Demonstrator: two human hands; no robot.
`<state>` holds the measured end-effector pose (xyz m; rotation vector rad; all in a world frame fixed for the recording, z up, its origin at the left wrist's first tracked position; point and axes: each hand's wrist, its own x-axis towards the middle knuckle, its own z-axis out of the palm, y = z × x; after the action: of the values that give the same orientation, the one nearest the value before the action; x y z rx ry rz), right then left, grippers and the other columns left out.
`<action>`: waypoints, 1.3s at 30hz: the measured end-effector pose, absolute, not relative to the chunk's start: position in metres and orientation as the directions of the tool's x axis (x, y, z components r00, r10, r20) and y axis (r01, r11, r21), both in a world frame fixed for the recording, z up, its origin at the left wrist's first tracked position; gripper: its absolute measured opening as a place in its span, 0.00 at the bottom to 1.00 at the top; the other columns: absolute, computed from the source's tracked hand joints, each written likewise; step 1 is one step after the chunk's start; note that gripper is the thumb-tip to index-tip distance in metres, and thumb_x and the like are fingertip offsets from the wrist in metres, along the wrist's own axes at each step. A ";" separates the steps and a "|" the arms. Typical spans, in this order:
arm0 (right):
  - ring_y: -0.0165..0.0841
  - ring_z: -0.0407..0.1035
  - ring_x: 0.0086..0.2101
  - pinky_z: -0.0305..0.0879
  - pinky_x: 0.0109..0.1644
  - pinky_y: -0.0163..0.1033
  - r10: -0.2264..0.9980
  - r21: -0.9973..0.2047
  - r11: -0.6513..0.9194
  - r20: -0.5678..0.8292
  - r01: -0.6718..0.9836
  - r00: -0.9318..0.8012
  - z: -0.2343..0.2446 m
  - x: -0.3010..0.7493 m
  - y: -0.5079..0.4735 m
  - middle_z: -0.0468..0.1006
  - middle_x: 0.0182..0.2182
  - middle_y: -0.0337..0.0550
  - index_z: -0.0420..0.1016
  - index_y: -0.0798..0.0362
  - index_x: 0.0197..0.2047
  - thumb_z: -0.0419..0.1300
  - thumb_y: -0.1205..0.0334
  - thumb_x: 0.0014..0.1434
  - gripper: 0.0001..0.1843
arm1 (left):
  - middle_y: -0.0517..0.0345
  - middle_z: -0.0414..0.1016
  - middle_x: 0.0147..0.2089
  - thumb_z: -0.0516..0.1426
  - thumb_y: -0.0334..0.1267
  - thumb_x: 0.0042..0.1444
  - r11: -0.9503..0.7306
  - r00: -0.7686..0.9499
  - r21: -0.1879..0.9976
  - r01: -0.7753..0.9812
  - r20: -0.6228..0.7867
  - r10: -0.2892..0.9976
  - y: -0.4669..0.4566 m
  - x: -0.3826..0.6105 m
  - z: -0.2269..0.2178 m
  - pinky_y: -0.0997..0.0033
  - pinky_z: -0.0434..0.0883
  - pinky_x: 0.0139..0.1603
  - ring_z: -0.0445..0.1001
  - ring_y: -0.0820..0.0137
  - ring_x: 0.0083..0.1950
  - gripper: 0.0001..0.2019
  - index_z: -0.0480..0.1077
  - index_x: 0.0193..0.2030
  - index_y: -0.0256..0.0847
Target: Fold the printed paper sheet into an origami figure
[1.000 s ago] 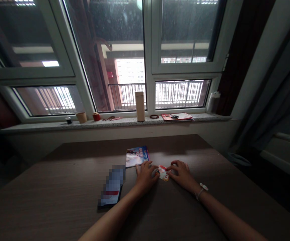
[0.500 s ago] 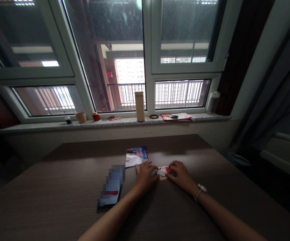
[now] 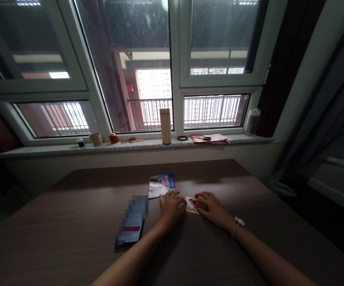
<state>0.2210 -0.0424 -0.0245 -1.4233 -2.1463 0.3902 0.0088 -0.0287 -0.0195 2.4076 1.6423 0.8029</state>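
Note:
A small printed card or piece of paper (image 3: 191,207), white with red and orange print, lies on the brown table between my hands. At its left edge my left hand (image 3: 172,208) pinches it with thumb and fingertips. My right hand (image 3: 212,205), a pale band on its wrist, grips the right side with curled fingers, which cover part of it. Just behind my left hand is a blue and pink booklet (image 3: 162,186). To the left lies a dark, flat, phone-like device (image 3: 133,220), its screen blurred by pixels.
Beyond the table (image 3: 70,214) runs a stone windowsill (image 3: 136,147). On it stand a beige flask (image 3: 166,126), a tan cup (image 3: 96,139), a red spool-like item (image 3: 113,138), a dark bracelet (image 3: 182,138), scissors (image 3: 206,138) on red papers and a clear bottle (image 3: 252,122).
The card's visible face differs: red marks and a slanted edge show now instead of the pale and pink pattern. Both hands have shifted only slightly.

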 end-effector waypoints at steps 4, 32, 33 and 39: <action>0.40 0.59 0.56 0.47 0.64 0.54 0.897 -0.513 0.439 0.301 0.738 -0.325 -0.025 0.222 -0.042 0.72 0.53 0.40 0.77 0.39 0.47 0.58 0.54 0.60 0.13 | 0.56 0.69 0.57 0.61 0.40 0.55 -0.400 0.261 0.379 0.835 0.366 0.893 -0.030 0.010 -0.019 0.31 0.41 0.64 0.60 0.53 0.63 0.06 0.78 0.39 0.54; 0.39 0.63 0.48 0.54 0.58 0.46 0.905 -0.475 0.362 0.385 0.802 -0.181 -0.024 0.215 -0.033 0.73 0.41 0.43 0.79 0.46 0.36 0.60 0.55 0.58 0.08 | 0.53 0.64 0.63 0.59 0.38 0.58 -0.386 0.289 0.311 0.869 0.315 0.904 -0.026 0.018 -0.009 0.29 0.40 0.64 0.56 0.54 0.66 0.05 0.76 0.39 0.49; 0.39 0.63 0.48 0.54 0.58 0.46 0.910 -0.474 0.349 0.376 0.808 -0.172 -0.023 0.215 -0.033 0.73 0.41 0.43 0.79 0.46 0.37 0.60 0.55 0.58 0.08 | 0.53 0.64 0.63 0.60 0.38 0.57 -0.385 0.289 0.310 0.869 0.313 0.905 -0.026 0.018 -0.009 0.29 0.40 0.64 0.56 0.54 0.66 0.05 0.76 0.39 0.49; 0.40 0.63 0.49 0.53 0.58 0.46 0.933 -0.479 0.293 0.331 0.827 -0.139 -0.018 0.212 -0.034 0.74 0.42 0.42 0.80 0.44 0.35 0.61 0.52 0.56 0.09 | 0.56 0.65 0.63 0.61 0.39 0.56 -0.392 0.292 0.316 0.864 0.322 0.901 -0.025 0.016 -0.010 0.28 0.39 0.63 0.58 0.54 0.65 0.04 0.76 0.38 0.51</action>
<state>0.2125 -0.0343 -0.0184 -1.5657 -1.9969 0.2424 0.0155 -0.0250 -0.0100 2.4582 1.6836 0.6989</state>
